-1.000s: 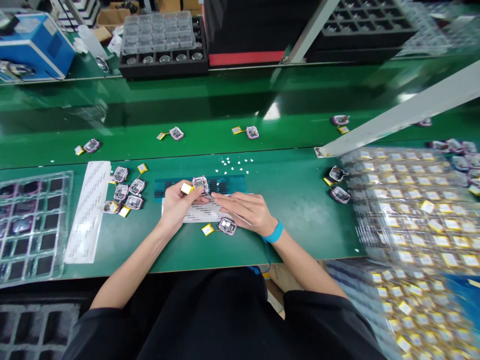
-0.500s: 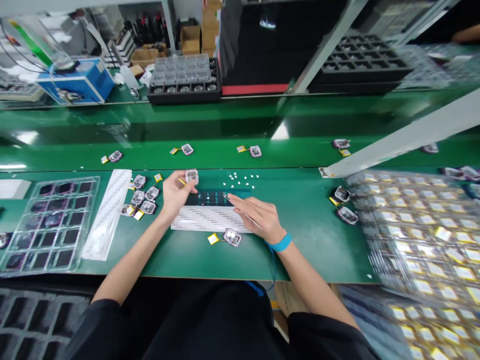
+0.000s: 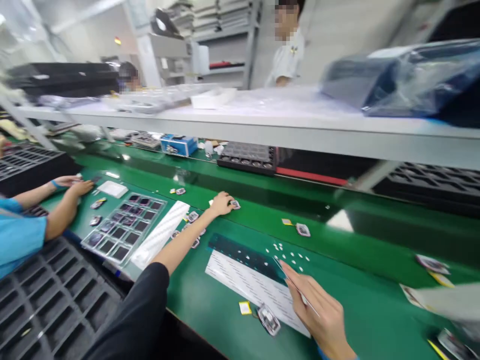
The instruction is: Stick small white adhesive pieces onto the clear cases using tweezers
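Observation:
My left hand (image 3: 222,204) is stretched out over the green strip behind the table. Its fingers are closed on a small electronic device housing (image 3: 235,203), which they partly cover. My right hand (image 3: 318,307) grips thin metal tweezers (image 3: 300,290). The tweezers' tip is at the edge of a dark translucent sheet (image 3: 243,256), near several small white pieces (image 3: 293,254). In front of the sheet lies a white printed strip (image 3: 247,287). An open device housing (image 3: 269,319) with a yellow-edged battery (image 3: 245,307) lies closer to me.
More housings (image 3: 193,216) lie in a cluster under my left forearm. A clear compartment tray (image 3: 125,225) and a white strip (image 3: 161,235) are to the left. A co-worker's hands (image 3: 77,186) work at the far left. A white shelf (image 3: 262,122) spans above the table.
The view has tilted up and turned left. My left hand has gone from beside the dark sheet to a housing on the back strip. My right hand keeps the tweezers near the sheet.

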